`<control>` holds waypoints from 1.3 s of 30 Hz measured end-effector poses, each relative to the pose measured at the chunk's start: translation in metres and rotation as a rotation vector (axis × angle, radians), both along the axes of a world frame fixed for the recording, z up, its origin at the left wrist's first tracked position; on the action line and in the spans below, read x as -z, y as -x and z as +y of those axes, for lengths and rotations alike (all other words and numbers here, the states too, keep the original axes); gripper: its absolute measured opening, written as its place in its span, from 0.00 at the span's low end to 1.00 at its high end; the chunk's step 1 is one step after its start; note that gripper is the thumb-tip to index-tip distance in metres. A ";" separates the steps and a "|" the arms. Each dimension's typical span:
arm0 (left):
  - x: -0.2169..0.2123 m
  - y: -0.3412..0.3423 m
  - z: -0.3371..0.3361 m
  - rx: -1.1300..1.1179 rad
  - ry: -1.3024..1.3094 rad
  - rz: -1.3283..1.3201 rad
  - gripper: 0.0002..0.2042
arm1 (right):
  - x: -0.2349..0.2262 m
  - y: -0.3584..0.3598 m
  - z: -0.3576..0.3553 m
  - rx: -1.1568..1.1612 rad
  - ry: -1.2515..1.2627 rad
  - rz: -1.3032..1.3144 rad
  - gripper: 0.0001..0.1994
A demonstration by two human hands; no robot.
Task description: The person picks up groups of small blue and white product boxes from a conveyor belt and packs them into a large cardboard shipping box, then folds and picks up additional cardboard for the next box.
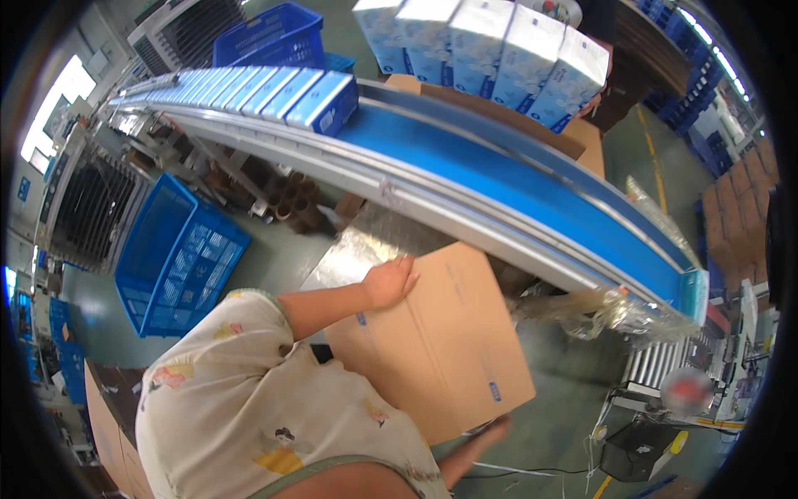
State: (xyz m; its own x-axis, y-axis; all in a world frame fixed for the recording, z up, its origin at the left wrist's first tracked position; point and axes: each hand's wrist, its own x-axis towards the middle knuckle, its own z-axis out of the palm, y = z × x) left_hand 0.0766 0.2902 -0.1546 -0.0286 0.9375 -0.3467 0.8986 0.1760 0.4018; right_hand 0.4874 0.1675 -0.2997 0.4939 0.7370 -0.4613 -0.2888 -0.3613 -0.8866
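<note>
Cardboard carton (449,349), brown and tilted, is on the near side of the blue conveyor belt (465,162), below its right half and apart from the belt surface. A crease runs down its broad face, with small blue printed marks near the edges. The left hand (389,283) is at the carton's upper left edge, on the side toward the conveyor belt, its fingers curled in and holding that edge. The right hand (489,434) is at the lower edge, farther from the conveyor belt; it is blurred and partly covered, so I cannot tell whether its fingers are wide or narrow.

On the left stretch of the conveyor belt, a row of blue-and-white packs (249,90) stands packed closely together, and a single teal pack (694,295) stands at the right end. Beyond the conveyor belt, five larger white-and-blue packs (478,58) are lined up side by side, with a co-worker's hand (592,106) at the right end of that line. A blue basket (270,37) also stands beyond the conveyor belt, toward its left end. On the near side of the conveyor belt are another blue crate (183,258), to the left, and crumpled clear film (615,312), just beside its right end.
</note>
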 end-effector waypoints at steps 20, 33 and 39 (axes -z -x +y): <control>-0.350 0.094 0.394 0.271 -0.622 0.454 0.45 | -0.143 0.133 0.094 -0.756 -0.009 -1.539 0.26; -0.330 0.103 0.360 0.397 -0.808 0.365 0.37 | -0.153 0.130 0.102 -0.691 0.024 -1.473 0.31; -0.323 0.110 0.351 0.408 -0.899 0.360 0.36 | -0.156 0.126 0.101 -0.685 0.017 -1.453 0.33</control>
State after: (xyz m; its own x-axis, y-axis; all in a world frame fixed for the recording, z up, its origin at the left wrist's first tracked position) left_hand -0.0338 0.6408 0.1688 0.3845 0.8072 0.4479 0.9149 -0.3977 -0.0687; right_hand 0.3618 0.2688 -0.1441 0.0947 0.9930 0.0712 0.9661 -0.0744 -0.2473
